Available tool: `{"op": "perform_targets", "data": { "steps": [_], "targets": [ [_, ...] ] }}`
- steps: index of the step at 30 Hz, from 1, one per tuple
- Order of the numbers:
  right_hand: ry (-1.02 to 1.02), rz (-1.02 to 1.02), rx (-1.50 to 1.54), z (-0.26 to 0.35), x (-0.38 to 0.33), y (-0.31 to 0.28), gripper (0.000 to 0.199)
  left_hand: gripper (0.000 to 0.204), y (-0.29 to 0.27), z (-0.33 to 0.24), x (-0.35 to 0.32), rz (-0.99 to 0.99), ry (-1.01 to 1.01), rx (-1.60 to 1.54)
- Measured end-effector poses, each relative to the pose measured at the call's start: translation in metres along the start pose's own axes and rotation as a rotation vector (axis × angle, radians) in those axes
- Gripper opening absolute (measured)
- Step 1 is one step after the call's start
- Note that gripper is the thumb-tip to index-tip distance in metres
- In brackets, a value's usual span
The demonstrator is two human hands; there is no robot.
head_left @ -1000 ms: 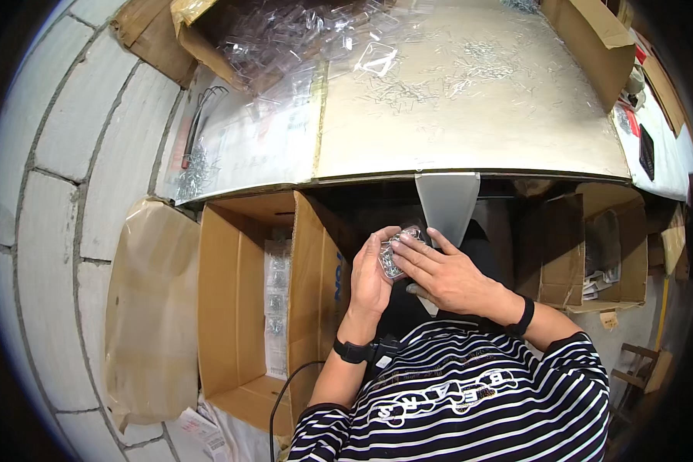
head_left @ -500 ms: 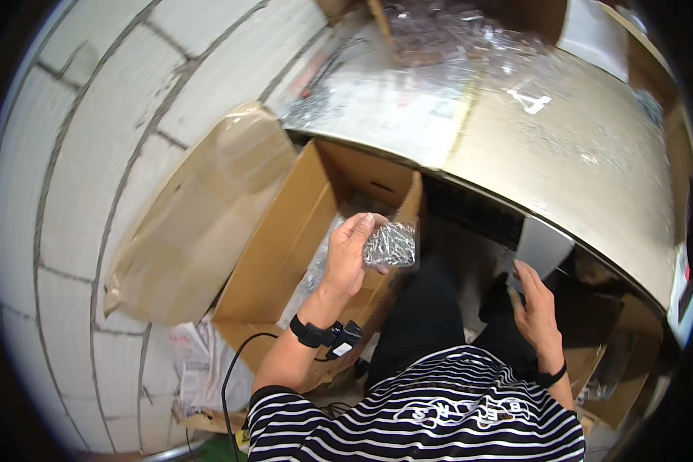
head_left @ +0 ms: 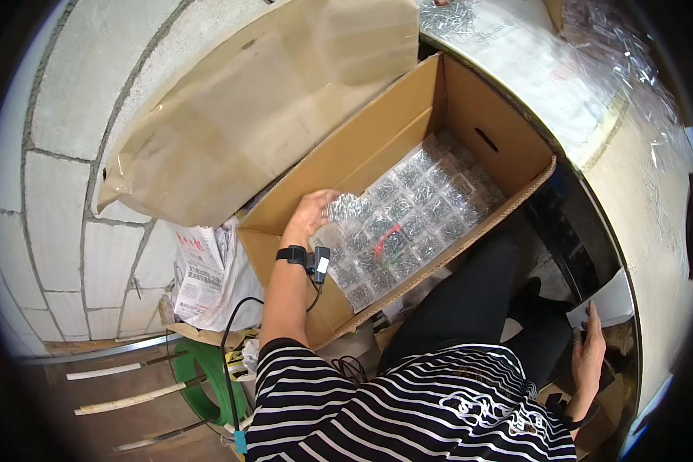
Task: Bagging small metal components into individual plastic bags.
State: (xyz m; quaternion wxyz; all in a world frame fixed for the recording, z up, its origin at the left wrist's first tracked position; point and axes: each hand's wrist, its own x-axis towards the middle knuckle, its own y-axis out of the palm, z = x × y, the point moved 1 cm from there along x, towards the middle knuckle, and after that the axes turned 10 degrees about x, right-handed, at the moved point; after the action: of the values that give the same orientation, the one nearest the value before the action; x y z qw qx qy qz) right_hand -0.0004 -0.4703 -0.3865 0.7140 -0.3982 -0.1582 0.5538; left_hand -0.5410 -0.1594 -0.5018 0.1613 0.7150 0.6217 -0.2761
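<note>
My left hand (head_left: pixel 312 214) grips a small clear plastic box (head_left: pixel 349 206) full of thin silvery metal pieces. It is down inside a long open cardboard carton (head_left: pixel 396 135), above the near left end of the contents. Rows of similar clear boxes (head_left: pixel 427 204) fill the carton floor, and a red strip (head_left: pixel 386 240) shows among them. Off to the right, my right hand (head_left: pixel 590 354) is seen edge-on with its fingers stretched out. A pale grey-white sheet (head_left: pixel 612 300) is beside its fingertips, and I cannot tell whether they touch.
A table (head_left: pixel 593 131) curves along the right, with loose metal pieces (head_left: pixel 450 17) and clear plastic packaging (head_left: pixel 620 58) on it. Beyond the carton a brown wrapped bundle (head_left: pixel 262 100) leans on the block wall. Newspaper (head_left: pixel 200 269) and a green coil (head_left: pixel 208 381) are at lower left.
My view has swung left and down toward the carton. My left hand has carried the clear box from above the carton's near edge down into it. My right hand stays near the pale sheet.
</note>
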Motion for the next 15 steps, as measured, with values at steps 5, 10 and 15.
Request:
{"op": "perform_targets", "data": {
  "steps": [5, 10, 15],
  "targets": [
    [-0.019, 0.168, -0.143, 0.030, 0.014, 0.016, 0.067, 0.020, -0.033, 0.118, 0.036, -0.303, -0.246, -0.011],
    [0.036, 0.256, -0.185, 0.037, 0.013, 0.027, 0.058, 0.020, -0.014, 0.166, 0.066, -0.434, -0.241, -0.123],
    [-0.022, 0.345, -0.215, 0.034, 0.021, 0.035, 0.053, 0.017, -0.081, 0.238, 0.094, -0.682, -0.103, -0.122]
  ]
}}
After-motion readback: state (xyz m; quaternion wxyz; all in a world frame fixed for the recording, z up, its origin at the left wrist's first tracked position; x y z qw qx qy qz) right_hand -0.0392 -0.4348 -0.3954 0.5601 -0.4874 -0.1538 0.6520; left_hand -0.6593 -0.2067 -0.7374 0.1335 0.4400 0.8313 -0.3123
